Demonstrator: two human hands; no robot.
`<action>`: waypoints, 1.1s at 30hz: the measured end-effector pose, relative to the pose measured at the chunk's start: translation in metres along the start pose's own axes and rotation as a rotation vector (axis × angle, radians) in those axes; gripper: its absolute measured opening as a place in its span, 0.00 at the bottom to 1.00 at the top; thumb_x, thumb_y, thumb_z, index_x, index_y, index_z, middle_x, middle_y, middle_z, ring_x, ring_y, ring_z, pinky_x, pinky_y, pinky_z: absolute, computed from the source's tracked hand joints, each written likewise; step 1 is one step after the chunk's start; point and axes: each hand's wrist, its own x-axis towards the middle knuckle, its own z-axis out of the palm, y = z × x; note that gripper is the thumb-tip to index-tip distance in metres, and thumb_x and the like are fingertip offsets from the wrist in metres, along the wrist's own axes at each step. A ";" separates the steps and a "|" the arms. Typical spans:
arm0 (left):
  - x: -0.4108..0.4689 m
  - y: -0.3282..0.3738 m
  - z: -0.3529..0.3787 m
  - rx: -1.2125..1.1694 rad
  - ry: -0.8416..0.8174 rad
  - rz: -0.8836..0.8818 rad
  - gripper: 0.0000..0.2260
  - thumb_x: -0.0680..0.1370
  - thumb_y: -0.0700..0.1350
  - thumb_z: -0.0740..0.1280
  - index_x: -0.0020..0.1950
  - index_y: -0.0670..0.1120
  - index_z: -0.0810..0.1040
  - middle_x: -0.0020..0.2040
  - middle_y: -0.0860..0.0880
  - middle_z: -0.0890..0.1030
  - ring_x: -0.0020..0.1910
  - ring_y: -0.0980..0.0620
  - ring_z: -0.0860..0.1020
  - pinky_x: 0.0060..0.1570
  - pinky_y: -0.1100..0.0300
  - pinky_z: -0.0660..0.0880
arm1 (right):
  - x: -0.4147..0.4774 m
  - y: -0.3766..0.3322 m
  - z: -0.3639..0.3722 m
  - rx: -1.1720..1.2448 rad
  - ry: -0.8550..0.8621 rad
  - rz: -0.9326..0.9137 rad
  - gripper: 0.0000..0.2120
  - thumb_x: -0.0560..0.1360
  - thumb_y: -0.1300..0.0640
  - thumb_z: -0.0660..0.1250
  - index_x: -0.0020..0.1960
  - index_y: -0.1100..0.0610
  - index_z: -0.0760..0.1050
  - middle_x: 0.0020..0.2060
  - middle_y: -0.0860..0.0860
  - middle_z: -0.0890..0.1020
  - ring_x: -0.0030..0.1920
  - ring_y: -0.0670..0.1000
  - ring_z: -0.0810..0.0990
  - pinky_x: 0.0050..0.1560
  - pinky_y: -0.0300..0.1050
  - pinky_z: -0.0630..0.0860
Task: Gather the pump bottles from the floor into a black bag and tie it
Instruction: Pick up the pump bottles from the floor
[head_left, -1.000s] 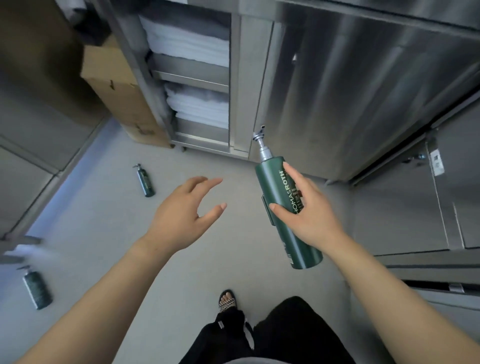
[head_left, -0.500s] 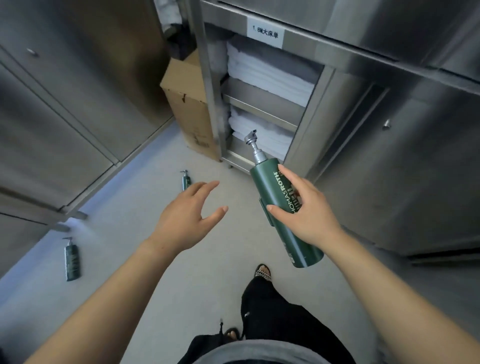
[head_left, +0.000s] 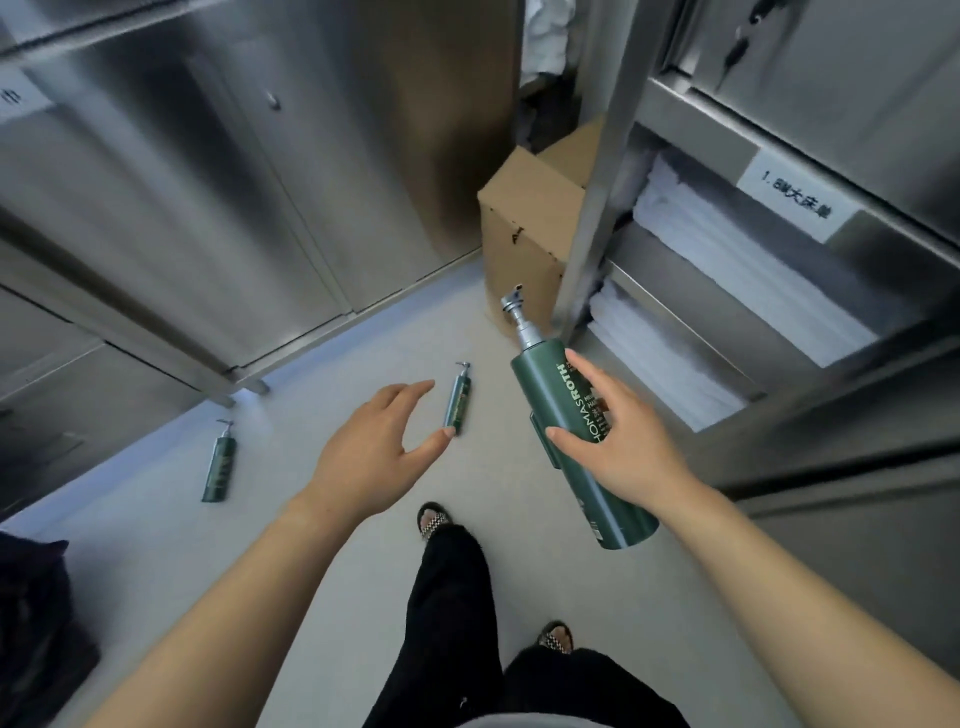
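My right hand (head_left: 618, 447) grips a dark green pump bottle (head_left: 566, 415) around its middle, held in the air with its silver pump pointing up and away. My left hand (head_left: 374, 447) hovers empty above the floor, fingers spread and relaxed. Two more green pump bottles lie on the grey floor: one (head_left: 459, 399) just beyond my left fingertips, another (head_left: 218, 465) further left near the cabinet base. Something black (head_left: 36, 623) that may be the bag sits at the lower left edge, mostly cut off.
Steel cabinet doors (head_left: 208, 182) line the left side. A cardboard box (head_left: 524, 234) stands in the corner ahead. Steel shelves (head_left: 727, 291) with folded white linen fill the right. My legs in black trousers and sandals (head_left: 434, 519) are below.
My view has swung left: the floor bottles and the cardboard box have shifted right in the frame, and the black thing has come into view. Both hands keep their poses.
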 end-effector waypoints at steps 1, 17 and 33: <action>0.014 -0.006 -0.004 0.002 -0.002 -0.006 0.26 0.77 0.61 0.60 0.73 0.55 0.62 0.72 0.53 0.67 0.61 0.48 0.74 0.58 0.54 0.72 | 0.015 -0.002 0.002 -0.023 -0.007 0.000 0.36 0.68 0.49 0.72 0.70 0.34 0.58 0.59 0.37 0.71 0.54 0.24 0.65 0.51 0.15 0.59; 0.193 -0.066 -0.059 -0.009 -0.053 -0.020 0.26 0.77 0.61 0.58 0.73 0.55 0.62 0.72 0.52 0.67 0.58 0.48 0.76 0.56 0.55 0.70 | 0.218 -0.039 0.030 -0.026 -0.047 0.010 0.37 0.69 0.50 0.72 0.72 0.38 0.58 0.66 0.44 0.71 0.64 0.41 0.68 0.65 0.40 0.65; 0.310 -0.110 0.078 -0.139 -0.003 -0.353 0.24 0.77 0.60 0.59 0.72 0.56 0.64 0.71 0.53 0.69 0.52 0.48 0.78 0.50 0.59 0.66 | 0.384 0.089 0.081 -0.029 -0.374 -0.029 0.38 0.69 0.49 0.72 0.73 0.39 0.56 0.67 0.47 0.71 0.65 0.48 0.71 0.66 0.55 0.70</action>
